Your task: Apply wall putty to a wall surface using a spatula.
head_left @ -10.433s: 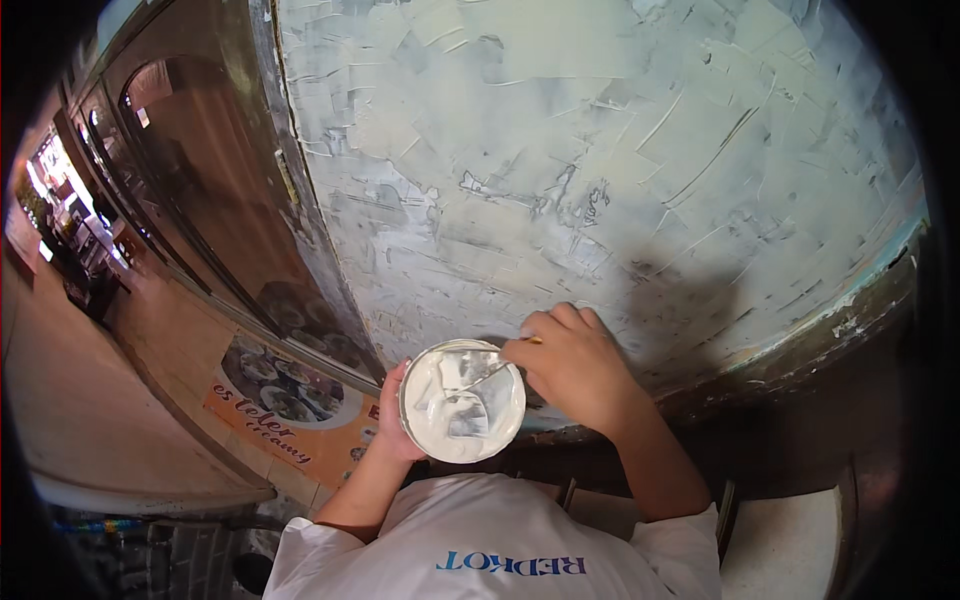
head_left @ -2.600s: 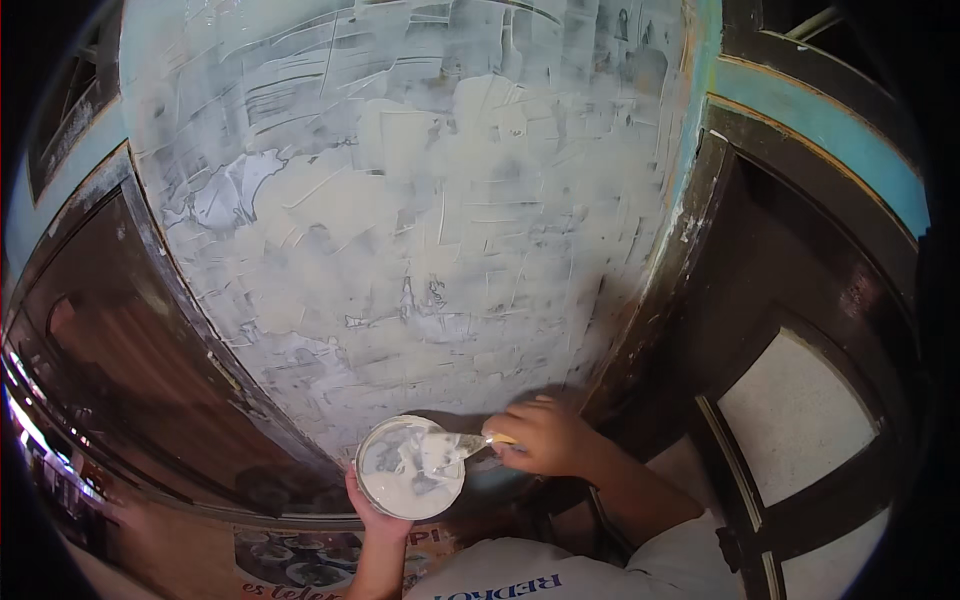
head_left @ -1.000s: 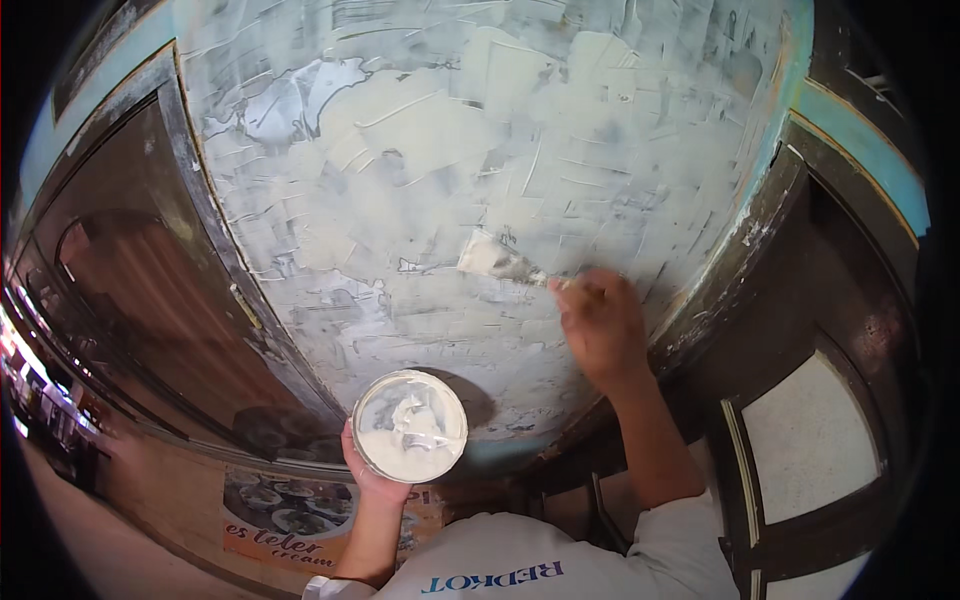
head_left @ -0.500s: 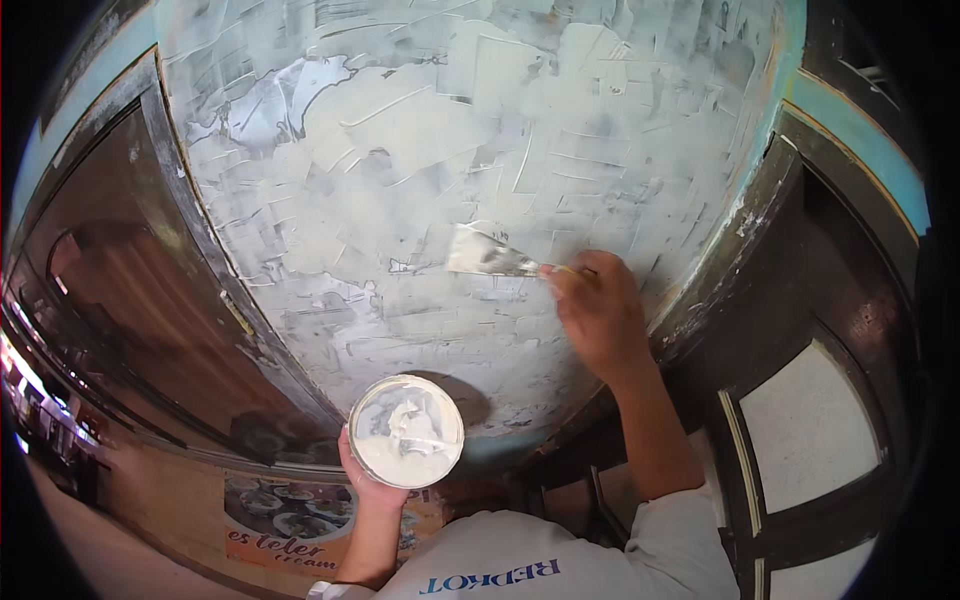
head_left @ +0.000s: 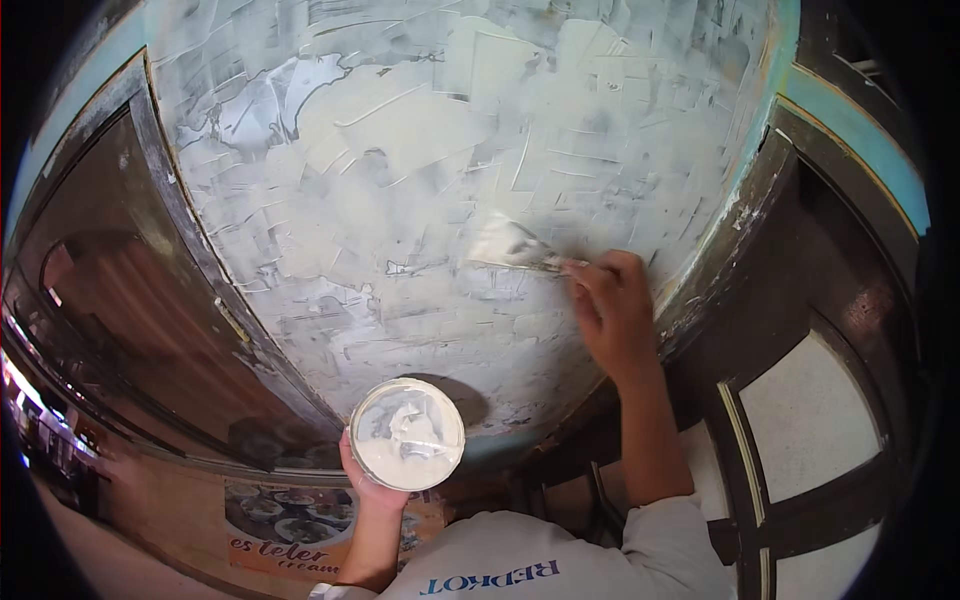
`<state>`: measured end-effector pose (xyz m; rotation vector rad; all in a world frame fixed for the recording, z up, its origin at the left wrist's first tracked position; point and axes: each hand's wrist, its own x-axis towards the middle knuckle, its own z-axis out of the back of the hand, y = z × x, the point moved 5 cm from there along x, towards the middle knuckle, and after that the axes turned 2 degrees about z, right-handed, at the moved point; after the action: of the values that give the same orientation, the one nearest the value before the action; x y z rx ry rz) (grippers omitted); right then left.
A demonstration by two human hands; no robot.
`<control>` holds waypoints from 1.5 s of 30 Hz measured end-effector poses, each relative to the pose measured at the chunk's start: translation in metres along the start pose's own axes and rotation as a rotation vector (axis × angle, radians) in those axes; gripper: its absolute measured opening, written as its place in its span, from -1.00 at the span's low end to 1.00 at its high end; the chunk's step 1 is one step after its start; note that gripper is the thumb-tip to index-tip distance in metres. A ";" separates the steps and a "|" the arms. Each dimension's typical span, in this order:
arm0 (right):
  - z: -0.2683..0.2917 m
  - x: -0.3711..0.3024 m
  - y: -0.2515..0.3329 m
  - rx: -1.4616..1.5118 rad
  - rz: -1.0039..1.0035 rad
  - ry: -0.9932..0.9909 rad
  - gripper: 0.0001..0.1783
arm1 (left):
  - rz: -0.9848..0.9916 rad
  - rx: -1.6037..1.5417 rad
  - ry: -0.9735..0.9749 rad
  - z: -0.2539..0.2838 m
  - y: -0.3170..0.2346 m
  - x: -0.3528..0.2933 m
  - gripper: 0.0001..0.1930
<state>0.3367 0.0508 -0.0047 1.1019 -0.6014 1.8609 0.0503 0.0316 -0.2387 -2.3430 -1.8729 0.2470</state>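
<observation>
My right hand point(head_left: 612, 305) grips a putty knife point(head_left: 510, 243) by its handle. The wide blade, smeared with pale filler, lies against the wall point(head_left: 400, 150), which is patched all over with whitish filler and ridged with trowel marks. Lower down, my left hand point(head_left: 375, 480) holds a round, clear plastic tub point(head_left: 408, 434) from beneath and its left side. Creamy white putty point(head_left: 415, 430) is heaped inside and coats the tub's walls. Most of the left fingers are hidden under the tub.
A dark wooden frame with a brown panel point(head_left: 140, 310) borders the wall at left. To the right stands a dark frame and a door with pale panels point(head_left: 810, 425). Light blue strips point(head_left: 850, 140) edge the wall. A printed banner point(head_left: 290, 525) lies low at left.
My right hand and the putty knife have slid a little to the right across the wall. The left hand and tub stay nearly where they were.
</observation>
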 end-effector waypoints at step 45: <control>-0.131 -0.054 0.063 0.877 -0.297 1.039 -0.73 | -0.181 0.015 -0.088 0.016 -0.044 -0.033 -0.33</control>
<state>0.2354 0.0932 -0.1147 0.4870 0.9857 2.1102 -0.0024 0.0095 -0.2435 -2.1686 -2.1002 0.3474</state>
